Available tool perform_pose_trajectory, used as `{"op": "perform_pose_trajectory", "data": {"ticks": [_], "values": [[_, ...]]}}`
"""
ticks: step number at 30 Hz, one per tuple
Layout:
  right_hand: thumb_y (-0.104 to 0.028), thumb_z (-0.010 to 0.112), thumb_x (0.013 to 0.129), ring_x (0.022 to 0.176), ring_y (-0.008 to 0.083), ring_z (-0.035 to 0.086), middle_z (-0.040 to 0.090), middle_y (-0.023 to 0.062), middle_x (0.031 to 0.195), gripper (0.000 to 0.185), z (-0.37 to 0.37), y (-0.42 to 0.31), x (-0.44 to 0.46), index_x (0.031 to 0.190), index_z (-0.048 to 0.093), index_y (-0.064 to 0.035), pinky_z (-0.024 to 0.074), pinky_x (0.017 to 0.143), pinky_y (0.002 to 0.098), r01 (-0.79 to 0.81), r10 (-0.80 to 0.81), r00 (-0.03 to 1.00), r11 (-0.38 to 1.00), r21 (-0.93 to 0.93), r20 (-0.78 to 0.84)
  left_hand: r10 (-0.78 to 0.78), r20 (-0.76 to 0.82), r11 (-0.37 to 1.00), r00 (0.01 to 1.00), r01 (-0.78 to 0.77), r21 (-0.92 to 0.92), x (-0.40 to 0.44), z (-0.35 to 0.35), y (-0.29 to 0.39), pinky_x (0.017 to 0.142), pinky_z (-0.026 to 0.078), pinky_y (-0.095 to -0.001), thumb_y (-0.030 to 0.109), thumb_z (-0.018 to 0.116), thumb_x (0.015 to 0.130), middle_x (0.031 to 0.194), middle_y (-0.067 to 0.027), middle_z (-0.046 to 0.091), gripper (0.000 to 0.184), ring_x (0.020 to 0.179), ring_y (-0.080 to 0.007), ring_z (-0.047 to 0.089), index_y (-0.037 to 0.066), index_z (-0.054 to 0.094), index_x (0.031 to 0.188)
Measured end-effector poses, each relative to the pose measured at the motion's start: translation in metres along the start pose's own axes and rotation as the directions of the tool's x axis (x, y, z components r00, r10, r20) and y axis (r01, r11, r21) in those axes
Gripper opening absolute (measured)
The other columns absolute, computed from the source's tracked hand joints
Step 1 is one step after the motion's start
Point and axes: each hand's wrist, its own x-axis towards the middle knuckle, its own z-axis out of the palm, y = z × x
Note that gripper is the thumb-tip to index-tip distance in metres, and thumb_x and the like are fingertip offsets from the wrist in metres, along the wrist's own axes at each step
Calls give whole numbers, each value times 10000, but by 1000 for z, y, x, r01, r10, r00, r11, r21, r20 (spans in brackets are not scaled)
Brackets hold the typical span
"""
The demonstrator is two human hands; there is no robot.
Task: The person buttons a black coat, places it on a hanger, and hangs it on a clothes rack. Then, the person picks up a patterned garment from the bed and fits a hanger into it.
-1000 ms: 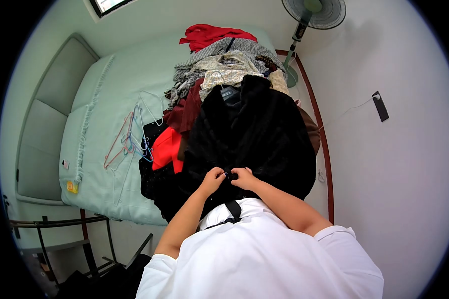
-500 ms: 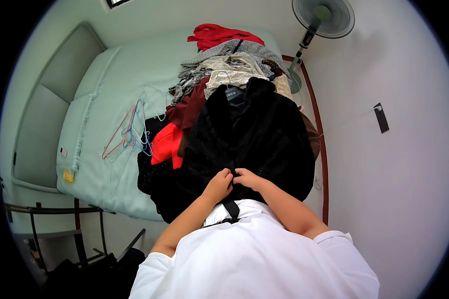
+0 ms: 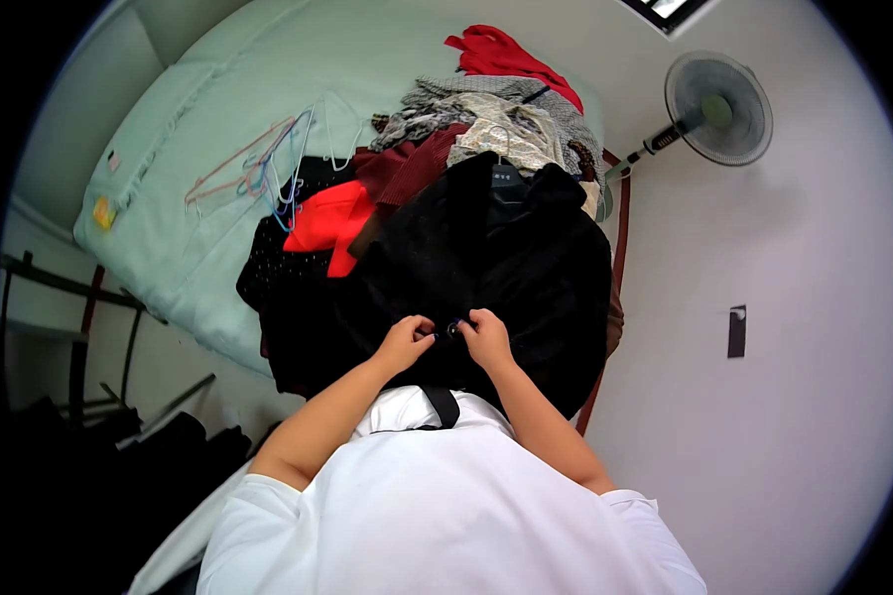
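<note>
A black fur coat [image 3: 526, 268] lies spread in front of me, a hanger hook showing at its collar. Low on its front, my left hand [image 3: 407, 340] pinches the dark fabric near the middle. Just to the right, my right hand [image 3: 485, 337] has its fingers closed on the coat beside a small shiny dark fastener [image 3: 452, 329]. A narrow gap separates the two hands. Red cloth [image 3: 322, 218] and maroon clothing [image 3: 412, 174] lie along the coat's left side.
Several wire hangers [image 3: 268, 174] lie on the pale green bed [image 3: 198, 288]. Patterned garments [image 3: 506, 129] and a red garment [image 3: 511, 59] are piled beyond the coat. A standing fan [image 3: 717, 109] is at the right, and a dark metal frame [image 3: 134, 357] at the lower left.
The view has turned, so the bed and clothes appear rotated. My hands have moved slightly apart, and the shiny fastener now shows between them.
</note>
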Motion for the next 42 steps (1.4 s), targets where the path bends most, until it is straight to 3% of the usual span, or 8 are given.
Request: {"op": "perform_pose_trajectory", "data": {"ticks": [4, 8, 10, 18, 20, 27, 34, 42], "values": [[-147, 613, 740, 571, 337, 524, 515, 193, 617, 232, -14, -9, 4, 684, 491, 43, 417, 549, 382, -240, 241, 955, 970, -32, 170, -34, 95, 996, 995, 42, -82, 2, 1, 10, 655, 468, -245, 46, 637, 719, 867, -86, 602, 295, 689, -114, 561, -16, 547, 994], [-93, 566, 811, 607, 66, 517, 558, -6, 666, 129, -15, -2, 9, 712, 532, -17, 390, 532, 222, -461, 374, 845, 871, 166, 383, -77, 133, 987, 988, 94, -127, 5, 4, 16, 690, 466, -250, 61, 659, 716, 887, -90, 597, 316, 753, -126, 563, -25, 533, 992], [-93, 531, 843, 647, 46, 513, 572, -23, 729, 66, -25, -23, 12, 800, 563, -54, 406, 597, 198, -674, 451, 736, 566, 476, 506, -118, 136, 960, 984, 148, -236, 6, 4, 18, 706, 461, -246, 71, 667, 717, 892, -85, 589, 322, 775, -127, 558, -17, 525, 993], [-110, 491, 876, 670, 47, 524, 593, -31, 793, 83, -23, -26, 6, 867, 573, -105, 417, 670, 192, -743, 473, 659, 288, 604, 585, -190, 69, 905, 979, 202, -374, 9, 7, 26, 702, 447, -240, 105, 684, 721, 848, -58, 550, 304, 752, -115, 521, 10, 502, 946], [-112, 490, 877, 673, 48, 524, 592, -33, 792, 82, -25, -26, 9, 859, 570, -108, 415, 677, 193, -750, 498, 651, 304, 588, 573, 63, -78, 988, 995, -73, -134, 7, 6, 29, 650, 438, -256, 94, 672, 713, 808, -63, 538, 280, 705, -131, 511, 18, 509, 928], [-143, 498, 868, 706, 100, 546, 597, -7, 784, 59, -28, -25, 11, 855, 550, -120, 419, 703, 253, -787, 526, 560, 94, 610, 641, 251, -100, 965, 963, -242, 97, 3, -6, 54, 599, 433, -318, 97, 634, 712, 749, -86, 498, 232, 640, -228, 505, 67, 509, 905], [-148, 504, 856, 695, 132, 536, 598, 1, 782, 58, -24, -6, 13, 814, 535, -124, 398, 679, 277, -816, 482, 447, -127, 565, 754, 261, -92, 965, 961, -260, 21, 4, -2, 51, 592, 420, -289, 82, 641, 702, 750, -78, 500, 237, 630, -198, 487, 54, 508, 897], [-138, 542, 831, 688, 114, 508, 559, -16, 740, 63, -33, -2, 20, 782, 504, -128, 397, 663, 271, -853, 345, 488, -3, 521, 801, 144, 64, 938, 987, -116, -326, 13, 3, 24, 605, 399, -233, 96, 654, 736, 728, -6, 493, 221, 655, -81, 457, 51, 483, 869]]}}
